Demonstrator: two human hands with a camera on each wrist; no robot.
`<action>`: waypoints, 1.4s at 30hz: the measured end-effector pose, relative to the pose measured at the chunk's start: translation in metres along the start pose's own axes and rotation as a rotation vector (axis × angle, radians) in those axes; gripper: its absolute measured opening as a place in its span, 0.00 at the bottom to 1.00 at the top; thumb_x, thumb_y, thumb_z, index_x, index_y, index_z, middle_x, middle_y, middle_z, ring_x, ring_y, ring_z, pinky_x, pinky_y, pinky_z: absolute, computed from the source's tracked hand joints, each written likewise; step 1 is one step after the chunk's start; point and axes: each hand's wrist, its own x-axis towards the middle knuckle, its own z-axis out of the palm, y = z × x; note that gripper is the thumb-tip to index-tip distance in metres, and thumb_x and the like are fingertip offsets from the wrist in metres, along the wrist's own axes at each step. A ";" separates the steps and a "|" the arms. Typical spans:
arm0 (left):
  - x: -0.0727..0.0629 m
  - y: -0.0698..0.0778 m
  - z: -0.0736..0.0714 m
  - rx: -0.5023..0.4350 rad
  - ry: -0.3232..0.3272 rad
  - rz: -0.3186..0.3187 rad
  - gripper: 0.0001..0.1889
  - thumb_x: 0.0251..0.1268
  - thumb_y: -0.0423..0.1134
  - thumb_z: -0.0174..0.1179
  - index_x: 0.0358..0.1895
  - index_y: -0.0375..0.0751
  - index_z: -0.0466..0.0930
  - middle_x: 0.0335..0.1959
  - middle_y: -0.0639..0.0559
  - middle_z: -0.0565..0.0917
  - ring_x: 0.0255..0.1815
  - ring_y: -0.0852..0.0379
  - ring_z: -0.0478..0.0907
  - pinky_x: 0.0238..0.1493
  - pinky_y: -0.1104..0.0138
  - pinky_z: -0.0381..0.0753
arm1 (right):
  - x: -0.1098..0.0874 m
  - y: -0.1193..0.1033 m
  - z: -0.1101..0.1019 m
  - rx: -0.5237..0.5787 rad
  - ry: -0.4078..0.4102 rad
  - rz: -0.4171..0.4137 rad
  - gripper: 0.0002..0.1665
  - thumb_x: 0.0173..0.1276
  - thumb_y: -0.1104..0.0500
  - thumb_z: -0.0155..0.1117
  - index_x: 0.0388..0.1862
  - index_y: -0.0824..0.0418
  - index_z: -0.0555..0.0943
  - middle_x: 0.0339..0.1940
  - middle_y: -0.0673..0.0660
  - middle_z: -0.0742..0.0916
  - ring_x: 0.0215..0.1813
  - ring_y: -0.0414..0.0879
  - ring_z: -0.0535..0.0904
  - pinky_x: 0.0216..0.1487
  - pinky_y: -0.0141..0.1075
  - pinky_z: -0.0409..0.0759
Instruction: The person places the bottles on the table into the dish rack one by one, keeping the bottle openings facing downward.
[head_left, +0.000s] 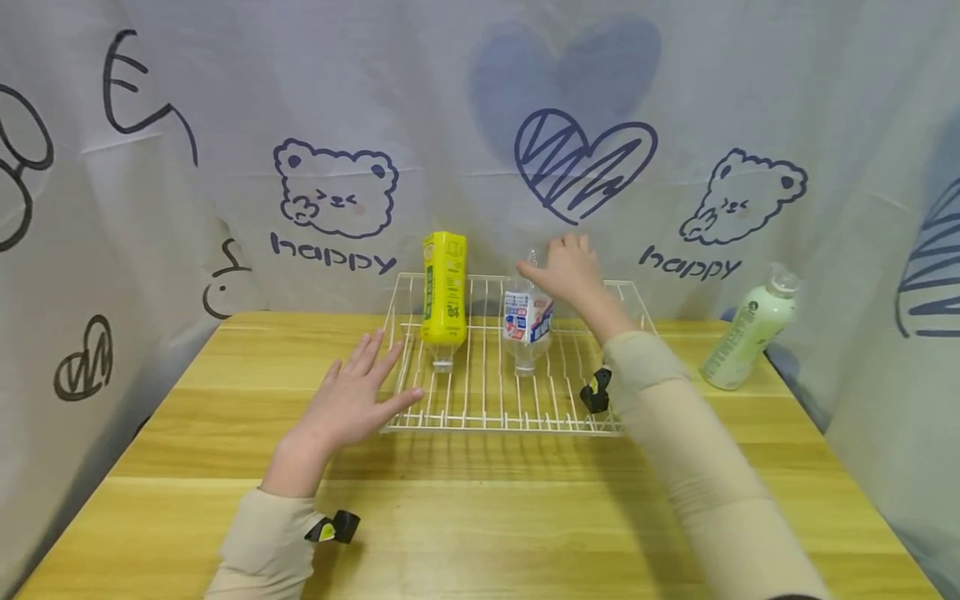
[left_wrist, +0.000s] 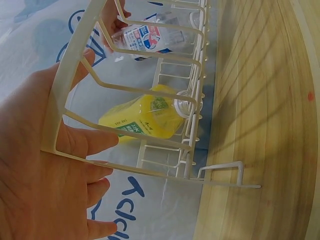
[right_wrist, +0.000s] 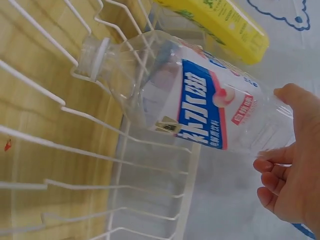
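A clear plastic bottle with a blue, white and pink label stands upside down in a white wire rack. My right hand is at its upturned base, thumb on one side and fingertips on the other, as the right wrist view shows. To its left, a yellow bottle also stands neck-down between the wires. My left hand is spread at the left end of the rack, fingers apart and thumb towards the wires. In the left wrist view, the rack's end frame crosses in front of that palm.
At the right of the wooden table, a pale green bottle leans over to the right. A pale curtain with drawn bears and hearts hangs close behind the rack.
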 end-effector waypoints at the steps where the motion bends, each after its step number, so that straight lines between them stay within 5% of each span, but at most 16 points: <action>1: 0.000 0.000 0.000 -0.002 0.000 0.000 0.47 0.64 0.77 0.35 0.79 0.54 0.41 0.81 0.48 0.33 0.82 0.44 0.30 0.77 0.38 0.34 | 0.001 0.000 0.001 0.002 -0.002 0.006 0.51 0.67 0.29 0.50 0.66 0.74 0.68 0.67 0.71 0.71 0.68 0.63 0.62 0.72 0.57 0.61; 27: 0.001 -0.001 0.000 0.002 -0.005 -0.004 0.46 0.64 0.77 0.34 0.79 0.54 0.41 0.81 0.48 0.33 0.82 0.45 0.30 0.77 0.38 0.36 | 0.013 -0.006 0.025 0.048 0.000 0.064 0.56 0.66 0.27 0.50 0.72 0.72 0.60 0.73 0.71 0.64 0.71 0.64 0.58 0.75 0.57 0.58; 42: 0.000 0.000 0.000 0.014 0.006 -0.002 0.46 0.65 0.76 0.33 0.79 0.52 0.42 0.81 0.47 0.35 0.82 0.43 0.31 0.77 0.38 0.35 | 0.008 -0.004 0.002 0.014 0.070 0.007 0.52 0.69 0.30 0.49 0.73 0.71 0.59 0.72 0.73 0.65 0.73 0.67 0.57 0.76 0.58 0.57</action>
